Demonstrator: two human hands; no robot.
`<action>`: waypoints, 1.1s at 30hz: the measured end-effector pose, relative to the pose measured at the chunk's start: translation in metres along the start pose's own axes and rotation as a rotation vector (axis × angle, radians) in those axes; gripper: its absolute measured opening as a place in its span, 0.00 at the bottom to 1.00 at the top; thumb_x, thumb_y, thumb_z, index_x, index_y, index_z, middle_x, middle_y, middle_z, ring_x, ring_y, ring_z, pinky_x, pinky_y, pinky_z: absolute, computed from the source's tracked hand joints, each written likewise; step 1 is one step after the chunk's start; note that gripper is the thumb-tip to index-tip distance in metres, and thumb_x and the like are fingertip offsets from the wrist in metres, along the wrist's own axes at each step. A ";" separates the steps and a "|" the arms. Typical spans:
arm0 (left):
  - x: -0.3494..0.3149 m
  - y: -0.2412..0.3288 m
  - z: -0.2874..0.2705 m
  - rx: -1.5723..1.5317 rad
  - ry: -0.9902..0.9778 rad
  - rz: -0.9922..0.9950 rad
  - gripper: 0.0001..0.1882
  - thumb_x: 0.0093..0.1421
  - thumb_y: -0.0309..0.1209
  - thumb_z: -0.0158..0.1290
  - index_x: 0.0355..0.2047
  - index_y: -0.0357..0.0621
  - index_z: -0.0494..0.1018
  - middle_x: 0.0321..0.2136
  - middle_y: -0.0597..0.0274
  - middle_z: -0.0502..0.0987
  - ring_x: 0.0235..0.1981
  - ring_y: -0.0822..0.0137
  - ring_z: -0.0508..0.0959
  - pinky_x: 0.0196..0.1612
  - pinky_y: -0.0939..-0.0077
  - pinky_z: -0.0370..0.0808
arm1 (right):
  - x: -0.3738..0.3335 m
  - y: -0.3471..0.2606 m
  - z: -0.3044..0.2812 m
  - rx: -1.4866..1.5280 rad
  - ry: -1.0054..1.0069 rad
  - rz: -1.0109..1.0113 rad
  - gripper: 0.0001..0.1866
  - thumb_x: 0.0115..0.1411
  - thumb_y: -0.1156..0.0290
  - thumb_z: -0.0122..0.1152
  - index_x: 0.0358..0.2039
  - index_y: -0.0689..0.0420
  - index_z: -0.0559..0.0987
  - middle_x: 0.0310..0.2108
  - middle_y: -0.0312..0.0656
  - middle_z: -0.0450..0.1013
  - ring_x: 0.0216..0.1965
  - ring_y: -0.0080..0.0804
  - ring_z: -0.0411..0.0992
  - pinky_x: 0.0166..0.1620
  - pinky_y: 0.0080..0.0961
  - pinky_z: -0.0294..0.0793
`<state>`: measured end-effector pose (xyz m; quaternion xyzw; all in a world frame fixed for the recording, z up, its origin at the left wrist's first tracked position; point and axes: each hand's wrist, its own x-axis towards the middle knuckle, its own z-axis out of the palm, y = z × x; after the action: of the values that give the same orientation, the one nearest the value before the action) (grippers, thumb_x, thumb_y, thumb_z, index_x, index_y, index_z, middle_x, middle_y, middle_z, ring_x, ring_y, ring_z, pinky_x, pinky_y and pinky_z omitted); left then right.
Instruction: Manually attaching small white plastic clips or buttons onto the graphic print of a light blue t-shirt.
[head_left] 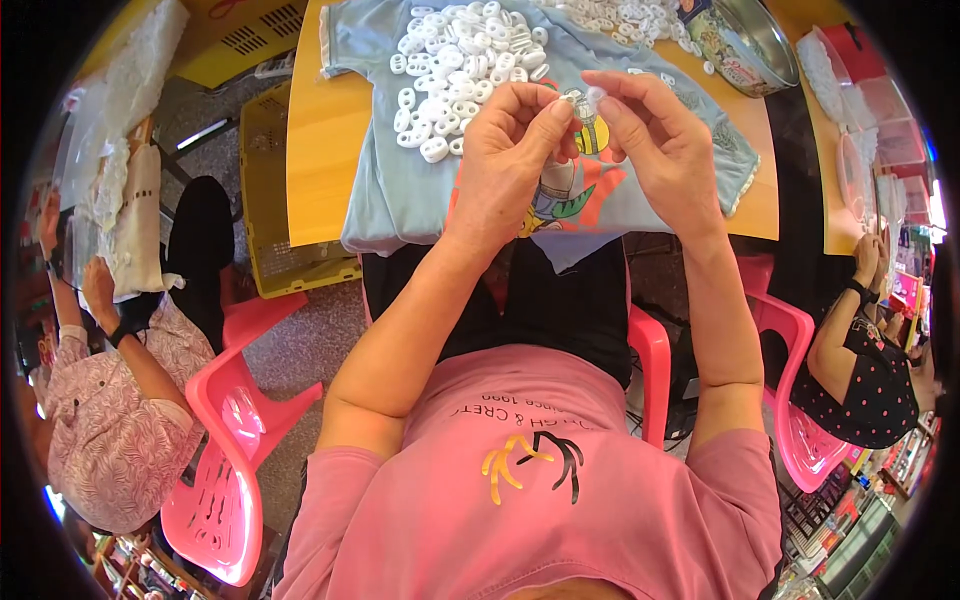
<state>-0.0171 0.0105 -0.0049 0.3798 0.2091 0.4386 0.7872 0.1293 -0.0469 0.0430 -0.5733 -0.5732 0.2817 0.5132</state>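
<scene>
My left hand [515, 140] is raised over the cloth with thumb and forefinger pinched together. Between them shows a bit of a small white plastic piece, mostly covered by the fingers. Close beside it, my right hand [655, 135] pinches a small translucent white piece [595, 96] between thumb and forefinger. The two pieces are almost tip to tip; whether they touch I cannot tell. Just beyond my left hand lies a heap of white oval plastic pieces with two holes [450, 75]. Both hands are above a light blue printed T-shirt [385, 190] spread on the table.
The yellow-brown table [312, 190] holds a second heap of small white parts [625, 18] and a round metal tin [745, 50] at the far right. A yellow crate [270, 200] stands left of the table. People sit on both sides, near pink plastic chairs [215, 490].
</scene>
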 end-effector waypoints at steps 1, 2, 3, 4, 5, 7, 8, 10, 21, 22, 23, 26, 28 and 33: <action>0.000 0.000 0.000 0.000 0.001 0.000 0.08 0.64 0.30 0.54 0.37 0.38 0.70 0.29 0.62 0.77 0.26 0.76 0.74 0.33 0.82 0.71 | -0.001 -0.002 -0.002 -0.014 -0.004 0.033 0.13 0.65 0.75 0.54 0.48 0.63 0.77 0.32 0.32 0.71 0.25 0.14 0.65 0.30 0.13 0.67; 0.000 0.000 0.000 0.006 0.002 0.000 0.08 0.64 0.30 0.54 0.37 0.38 0.70 0.29 0.62 0.77 0.26 0.76 0.74 0.32 0.82 0.71 | -0.001 -0.003 -0.003 -0.027 -0.008 0.066 0.12 0.65 0.75 0.54 0.48 0.62 0.77 0.31 0.32 0.71 0.25 0.13 0.65 0.30 0.13 0.67; 0.000 0.000 0.000 0.012 0.003 -0.001 0.08 0.64 0.30 0.54 0.37 0.38 0.70 0.29 0.62 0.77 0.26 0.76 0.74 0.32 0.82 0.71 | -0.001 -0.002 -0.002 -0.027 -0.008 0.066 0.12 0.65 0.75 0.54 0.48 0.62 0.77 0.31 0.32 0.71 0.25 0.13 0.65 0.30 0.13 0.67; 0.000 0.000 0.001 0.012 0.004 -0.001 0.08 0.64 0.30 0.54 0.37 0.38 0.70 0.29 0.62 0.77 0.26 0.76 0.74 0.32 0.82 0.71 | -0.001 0.000 -0.002 -0.027 -0.008 0.044 0.12 0.65 0.75 0.54 0.48 0.62 0.77 0.31 0.32 0.71 0.25 0.13 0.65 0.30 0.13 0.67; 0.000 0.000 0.001 0.005 0.006 0.002 0.08 0.64 0.30 0.54 0.37 0.38 0.70 0.29 0.62 0.77 0.26 0.76 0.74 0.32 0.82 0.71 | -0.001 0.000 -0.002 -0.028 -0.007 0.022 0.12 0.65 0.75 0.54 0.48 0.62 0.77 0.31 0.32 0.71 0.26 0.13 0.65 0.30 0.13 0.67; 0.000 -0.001 0.001 -0.002 0.009 0.005 0.08 0.64 0.29 0.54 0.37 0.38 0.70 0.29 0.62 0.77 0.26 0.76 0.74 0.32 0.82 0.71 | -0.001 -0.003 -0.004 -0.027 -0.010 0.043 0.12 0.65 0.75 0.54 0.48 0.62 0.77 0.31 0.32 0.71 0.26 0.13 0.65 0.30 0.12 0.67; 0.001 -0.001 0.002 -0.002 0.010 0.008 0.07 0.64 0.29 0.54 0.37 0.38 0.70 0.29 0.62 0.77 0.26 0.76 0.74 0.32 0.82 0.71 | -0.001 -0.004 -0.004 -0.027 -0.012 0.063 0.12 0.65 0.75 0.54 0.48 0.62 0.77 0.31 0.32 0.71 0.26 0.13 0.65 0.30 0.12 0.67; 0.001 -0.001 0.002 -0.001 0.010 0.011 0.07 0.64 0.29 0.54 0.37 0.38 0.70 0.29 0.62 0.77 0.26 0.76 0.74 0.32 0.82 0.71 | -0.001 -0.003 -0.004 -0.029 -0.010 0.048 0.12 0.65 0.75 0.54 0.48 0.62 0.77 0.31 0.32 0.71 0.26 0.14 0.65 0.30 0.12 0.67; -0.002 -0.001 0.002 0.017 0.024 0.005 0.08 0.64 0.30 0.54 0.38 0.38 0.70 0.29 0.62 0.77 0.27 0.77 0.74 0.33 0.82 0.71 | -0.002 -0.001 -0.002 -0.071 -0.010 -0.017 0.12 0.64 0.76 0.55 0.48 0.62 0.77 0.34 0.32 0.71 0.27 0.13 0.64 0.30 0.12 0.66; -0.002 -0.001 0.001 0.016 0.025 0.005 0.08 0.64 0.30 0.54 0.38 0.38 0.70 0.29 0.62 0.77 0.27 0.77 0.74 0.33 0.82 0.71 | -0.002 -0.001 -0.002 -0.084 -0.010 -0.022 0.12 0.64 0.76 0.55 0.48 0.62 0.77 0.33 0.31 0.71 0.27 0.13 0.64 0.30 0.12 0.66; -0.002 -0.002 0.000 0.017 0.026 0.005 0.08 0.64 0.30 0.54 0.38 0.38 0.70 0.29 0.62 0.77 0.27 0.77 0.74 0.33 0.82 0.72 | -0.002 -0.001 -0.001 -0.096 -0.011 -0.026 0.12 0.64 0.76 0.55 0.48 0.62 0.77 0.33 0.31 0.71 0.27 0.13 0.64 0.30 0.12 0.66; -0.001 0.000 0.003 0.026 0.017 0.006 0.08 0.64 0.30 0.54 0.38 0.37 0.70 0.29 0.62 0.77 0.27 0.77 0.74 0.33 0.82 0.72 | -0.002 0.000 -0.001 -0.076 -0.004 -0.005 0.12 0.64 0.76 0.55 0.48 0.62 0.77 0.32 0.31 0.71 0.27 0.13 0.64 0.30 0.12 0.66; -0.001 0.000 0.004 0.031 0.012 0.006 0.08 0.64 0.30 0.54 0.38 0.37 0.70 0.29 0.62 0.77 0.27 0.77 0.74 0.33 0.82 0.72 | -0.002 0.001 0.003 -0.043 0.007 -0.020 0.12 0.64 0.76 0.56 0.48 0.62 0.77 0.32 0.31 0.71 0.27 0.13 0.64 0.30 0.11 0.66; 0.001 0.000 -0.001 -0.044 0.036 -0.009 0.08 0.63 0.29 0.55 0.37 0.37 0.71 0.28 0.63 0.77 0.26 0.77 0.74 0.31 0.84 0.73 | 0.000 -0.005 0.016 0.149 0.095 0.105 0.12 0.63 0.76 0.57 0.47 0.63 0.77 0.31 0.31 0.71 0.27 0.13 0.65 0.29 0.11 0.65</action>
<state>-0.0169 0.0115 -0.0057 0.3534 0.2155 0.4462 0.7935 0.1131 -0.0434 0.0425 -0.5757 -0.4948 0.3226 0.5654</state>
